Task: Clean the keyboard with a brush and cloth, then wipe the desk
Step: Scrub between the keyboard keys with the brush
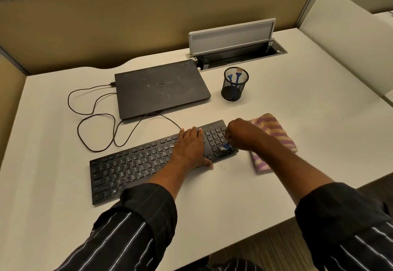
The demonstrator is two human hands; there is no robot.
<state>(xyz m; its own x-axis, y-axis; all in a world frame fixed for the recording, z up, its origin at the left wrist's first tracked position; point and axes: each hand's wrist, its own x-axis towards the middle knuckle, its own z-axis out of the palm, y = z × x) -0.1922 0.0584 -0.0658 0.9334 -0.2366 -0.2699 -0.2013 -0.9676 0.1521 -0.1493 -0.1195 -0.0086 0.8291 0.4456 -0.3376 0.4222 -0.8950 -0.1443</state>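
Head view, left to right. Loose black cable [93, 119] looping over the desk [297, 134] from the shut laptop [161, 89] toward the keyboard [131, 168]: a snag risk if the keyboard slides, likely tugging the plug at the laptop's left edge. Keyboard lying slantwise, near the front edge of the desk, so prone to creep toward that edge under a hard stroke. Left hand [191, 149] spread flat, palm down over the keys just left of the number pad, grasping nothing, only pressing to steady; too much weight there could push keys down or trap crumbs under the palm. Right hand [244, 136] clenched around a small blue brush [225, 147], bristles down on the lower number-pad keys; handle mostly hidden inside the fist. Sweeping outward from here probably flicks debris onto the bare desk, where a few specks already show just in front of the keyboard, or onto the folded striped cloth [272, 141] lying right beside the keyboard's right end, partly under the right forearm. A dirtied cloth would then smear grit in the wiping step. Farther back, mesh cup [235, 83] holding more blue brushes, well apart from the hands, little danger of a knock.
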